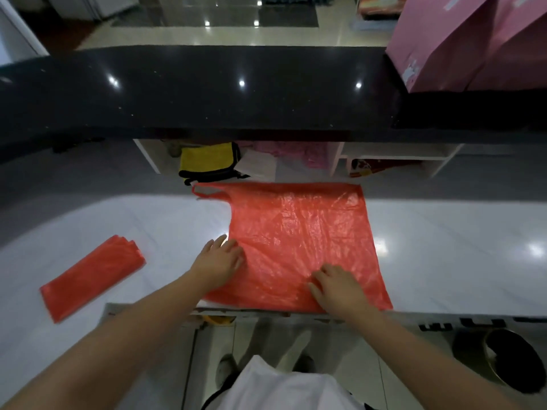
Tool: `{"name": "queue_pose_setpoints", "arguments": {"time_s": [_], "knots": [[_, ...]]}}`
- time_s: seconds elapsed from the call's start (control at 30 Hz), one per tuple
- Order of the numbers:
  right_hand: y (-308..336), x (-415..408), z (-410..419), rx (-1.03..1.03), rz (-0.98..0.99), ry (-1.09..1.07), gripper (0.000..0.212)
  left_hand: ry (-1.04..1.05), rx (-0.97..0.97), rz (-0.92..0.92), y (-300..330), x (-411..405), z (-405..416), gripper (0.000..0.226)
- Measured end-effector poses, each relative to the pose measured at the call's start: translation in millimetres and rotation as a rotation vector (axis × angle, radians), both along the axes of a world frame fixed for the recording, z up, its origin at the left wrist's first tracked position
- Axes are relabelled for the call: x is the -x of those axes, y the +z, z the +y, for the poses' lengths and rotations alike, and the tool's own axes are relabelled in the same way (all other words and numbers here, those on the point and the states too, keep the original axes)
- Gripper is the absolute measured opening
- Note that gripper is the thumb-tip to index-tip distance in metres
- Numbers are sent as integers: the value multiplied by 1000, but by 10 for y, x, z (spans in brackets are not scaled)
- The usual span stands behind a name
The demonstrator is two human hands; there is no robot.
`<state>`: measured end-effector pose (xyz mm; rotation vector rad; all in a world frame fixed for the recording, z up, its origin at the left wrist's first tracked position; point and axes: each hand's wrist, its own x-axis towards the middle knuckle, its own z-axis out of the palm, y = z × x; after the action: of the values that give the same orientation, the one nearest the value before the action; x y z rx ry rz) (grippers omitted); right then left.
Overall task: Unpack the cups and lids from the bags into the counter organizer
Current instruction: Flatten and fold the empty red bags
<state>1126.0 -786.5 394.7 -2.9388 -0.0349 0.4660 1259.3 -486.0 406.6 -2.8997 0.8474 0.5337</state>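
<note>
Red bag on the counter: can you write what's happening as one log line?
left hand: flat on red bag | right hand: flat on it | bag: spread on white counter | folded red bag: left, untouched

Both bare forearms reached forward over the red bag (299, 238). Left hand (217, 261) lay flat on the bag's left edge, fingers straight and slightly spread. Right hand (334, 287) pressed palm-down near the bag's near edge, fingers extended leftward.
</note>
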Motion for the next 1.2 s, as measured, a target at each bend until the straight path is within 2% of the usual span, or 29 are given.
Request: {"name": "queue_pose_setpoints", "arguments": {"time_s": [0.13, 0.27, 0.47, 0.57, 0.63, 0.7, 0.8, 0.87, 0.97, 1.07, 1.13, 1.2], "knots": [[-134, -34, -141, 7, 166, 126, 75, -123, 39, 12, -80, 379, 14, 67], [-269, 124, -217, 43, 149, 243, 97, -257, -23, 26, -283, 807, 49, 87], [-343, 408, -263, 111, 76, 214, 91, -232, -48, 41, -336, 958, 295, 93], [-222, 483, -195, 96, -4, 208, 87, -243, -45, 51, -270, 940, 429, 85], [-194, 517, -145, 49, 32, 187, 75, -226, -36, 53, -206, 900, 514, 84], [-147, 496, -56, -2, 176, 143, 63, -205, -24, 20, -132, 829, 641, 86], [8, 426, 215, -54, 195, 154, 57, -161, -26, -51, -8, 711, 864, 78], [116, 383, 444, -99, 195, 179, 56, -217, 31, -144, 42, 711, 917, 58], [198, 365, 756, -129, 215, 242, 57, -360, 145, -191, 25, 849, 822, 48], [278, 314, 867, -225, 256, 257, 72, -482, 309, -283, -18, 949, 755, 34], [325, 154, 857, -266, 177, 247, 69, -487, 382, -329, 36, 968, 787, 29], [297, -117, 835, -194, 35, 256, 66, -503, 405, -341, 89, 999, 850, 31]]}}
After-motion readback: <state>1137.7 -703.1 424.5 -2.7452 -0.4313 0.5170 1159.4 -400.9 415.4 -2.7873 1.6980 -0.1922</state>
